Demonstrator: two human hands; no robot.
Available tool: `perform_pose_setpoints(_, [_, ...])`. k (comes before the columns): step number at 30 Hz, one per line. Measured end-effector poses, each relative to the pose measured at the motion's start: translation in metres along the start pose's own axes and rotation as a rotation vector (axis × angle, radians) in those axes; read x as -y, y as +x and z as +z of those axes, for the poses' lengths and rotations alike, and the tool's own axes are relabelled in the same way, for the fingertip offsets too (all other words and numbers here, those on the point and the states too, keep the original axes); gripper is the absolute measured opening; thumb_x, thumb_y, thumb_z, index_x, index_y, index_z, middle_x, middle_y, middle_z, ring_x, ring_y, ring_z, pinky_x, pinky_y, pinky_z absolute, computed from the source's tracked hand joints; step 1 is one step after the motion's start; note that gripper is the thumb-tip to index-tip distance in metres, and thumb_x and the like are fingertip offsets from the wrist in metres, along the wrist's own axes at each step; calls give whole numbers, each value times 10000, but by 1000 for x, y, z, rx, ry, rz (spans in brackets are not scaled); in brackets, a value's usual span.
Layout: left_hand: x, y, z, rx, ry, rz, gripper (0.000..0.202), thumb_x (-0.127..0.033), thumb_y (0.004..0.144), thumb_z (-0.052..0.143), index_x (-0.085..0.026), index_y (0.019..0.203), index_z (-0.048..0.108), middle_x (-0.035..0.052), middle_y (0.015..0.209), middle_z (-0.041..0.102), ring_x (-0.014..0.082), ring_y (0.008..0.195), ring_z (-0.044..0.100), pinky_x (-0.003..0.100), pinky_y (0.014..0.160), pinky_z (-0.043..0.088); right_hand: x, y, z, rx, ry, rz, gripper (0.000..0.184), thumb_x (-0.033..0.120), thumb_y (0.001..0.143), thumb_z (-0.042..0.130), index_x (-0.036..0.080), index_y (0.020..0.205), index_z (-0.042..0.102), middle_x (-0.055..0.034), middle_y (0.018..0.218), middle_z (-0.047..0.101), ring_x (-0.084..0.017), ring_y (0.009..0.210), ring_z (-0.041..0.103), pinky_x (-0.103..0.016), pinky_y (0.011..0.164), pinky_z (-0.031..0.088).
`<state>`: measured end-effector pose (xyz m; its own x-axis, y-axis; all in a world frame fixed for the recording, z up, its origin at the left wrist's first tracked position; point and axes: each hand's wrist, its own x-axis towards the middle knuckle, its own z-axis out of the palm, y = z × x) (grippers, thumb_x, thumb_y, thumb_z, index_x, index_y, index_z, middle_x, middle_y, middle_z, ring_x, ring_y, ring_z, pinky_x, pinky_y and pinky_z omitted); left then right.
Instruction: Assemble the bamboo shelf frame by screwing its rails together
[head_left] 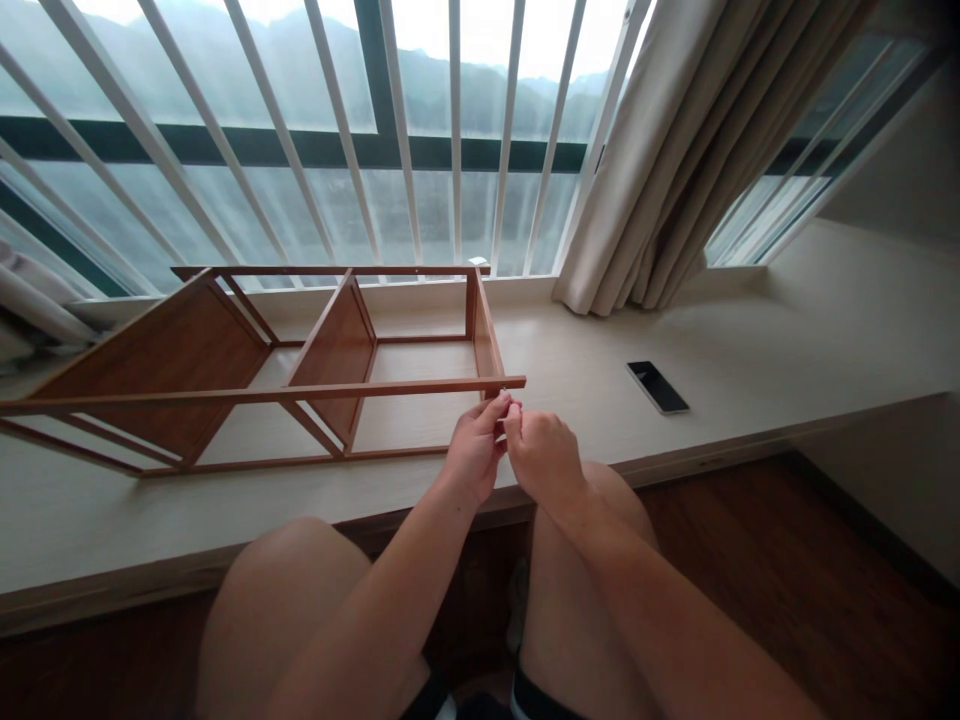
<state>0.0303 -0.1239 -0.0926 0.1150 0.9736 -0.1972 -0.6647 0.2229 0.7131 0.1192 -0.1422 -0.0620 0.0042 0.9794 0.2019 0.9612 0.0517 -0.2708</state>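
Note:
A brown wooden shelf rack (330, 392) lies on its side on the pale window ledge, its several panels standing upright between the rails. Both of my hands are at the right end of its near rail. My left hand (478, 445) is closed in a pinch just below the rail end. Right beside it, fingertips nearly touching, my right hand (544, 455) is closed too. A tiny bit of something, perhaps a screw, shows at the rail above the fingertips. What the fingers hold is too small and hidden to make out.
A black-screened phone (658, 387) lies on the ledge (570, 360) to the right. Behind stand white window bars (455, 130) and a beige curtain (637, 170). A small white object (478, 262) sits by the rack's far rail. My knees are against the ledge's front edge.

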Motion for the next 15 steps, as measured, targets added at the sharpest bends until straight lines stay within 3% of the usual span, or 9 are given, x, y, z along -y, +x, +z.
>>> perform_pose_setpoints(5, [-6,-3,3,-42,74,17,319,-408,683,797,-124,760,675,-4,678,599,64,581,507,168,509,366,4,2,8,-34,300,71,488,321,962,312,162,666,666,-145,714,713,-227,690,645,-307,631,394])
perform_pose_setpoints(7, [-8,-4,4,-61,117,31,350,-436,673,793,-126,698,632,-37,568,519,52,484,432,167,441,311,6,3,12,-30,602,135,455,338,932,355,183,562,570,-100,592,644,-190,593,580,-293,574,373])
perform_pose_setpoints(11, [-7,-3,1,-121,220,122,404,-471,700,751,-153,601,522,-61,475,443,53,391,359,185,385,261,17,6,22,110,1308,348,400,348,868,379,244,485,330,54,381,318,-100,361,291,-255,398,229])
perform_pose_setpoints(15, [-8,-2,-6,-111,371,190,398,-472,753,696,-161,588,510,-50,486,457,70,411,386,202,400,300,23,0,33,100,1460,367,399,391,877,380,247,514,298,86,400,255,-80,349,216,-238,366,169])
